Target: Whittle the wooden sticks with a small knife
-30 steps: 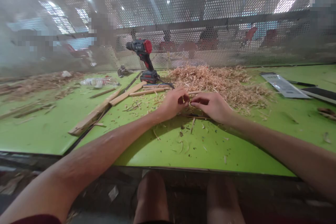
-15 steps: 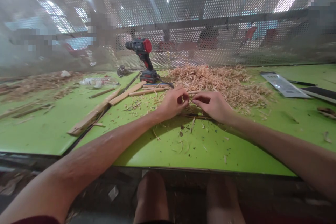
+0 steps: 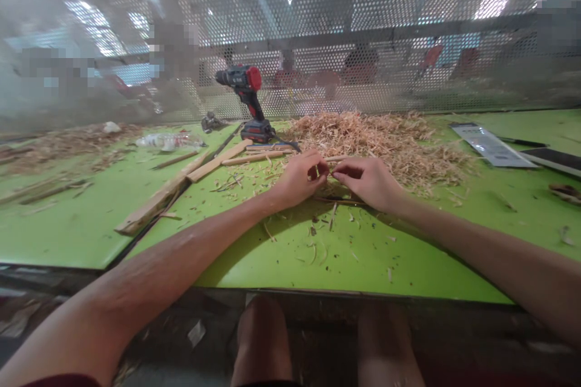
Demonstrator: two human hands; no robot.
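My left hand (image 3: 302, 176) and my right hand (image 3: 370, 181) meet fingertip to fingertip over the green tabletop (image 3: 290, 254). Each pinches with thumb and forefinger. Whatever lies in the pinches is too small to name. A thin dark strip (image 3: 338, 200) lies on the table just below the hands. Right behind them rises a heap of pale wood shavings (image 3: 363, 136). Small curled shavings and crumbs are strewn in front of the hands.
A black and red cordless drill (image 3: 247, 103) stands upright behind my left hand. Wooden sticks (image 3: 218, 160) and a longer wooden bar (image 3: 157, 202) lie to the left, near a clear plastic bottle (image 3: 167, 141). A flat packet (image 3: 490, 145) rests at the right. Perforated mesh (image 3: 318, 24) closes the back.
Both hands keep almost the same place and pinch; only slight finger movement shows. The whole view has shifted very slightly.
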